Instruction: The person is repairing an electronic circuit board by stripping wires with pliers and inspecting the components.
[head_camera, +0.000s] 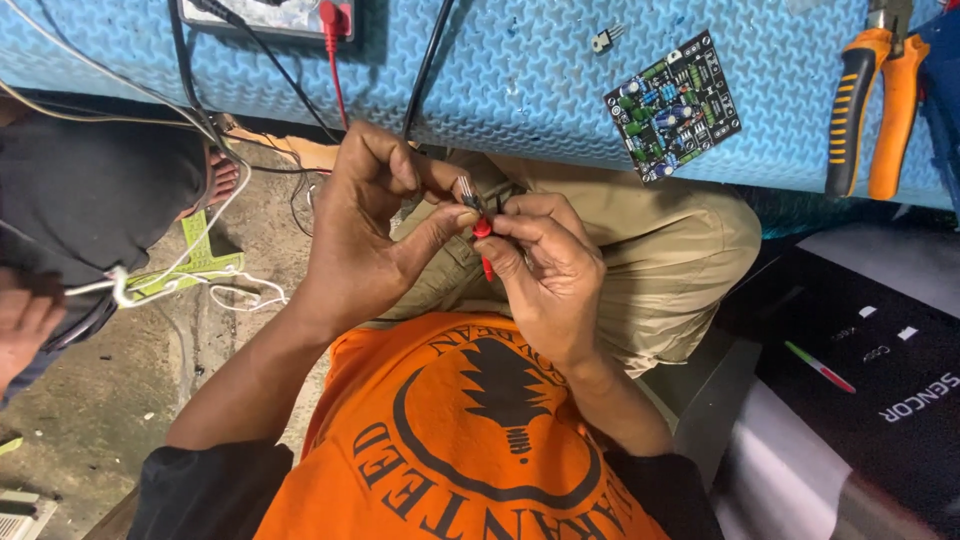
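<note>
My left hand (375, 225) pinches a small black electronic part with metal legs (466, 193) between thumb and fingers, just below the edge of the blue bench mat (520, 80). My right hand (545, 270) grips a red probe tip (484, 232) and a black probe tip, both touching the part's legs. Both hands meet over my lap, above an orange shirt and tan trousers.
On the mat lie a small populated circuit board (673, 105), a loose transistor (605, 39), orange-handled pliers (868, 100) at the right and a meter (270, 18) with red and black leads at the top. Another person sits at the left. A black device (860, 370) lies at the right.
</note>
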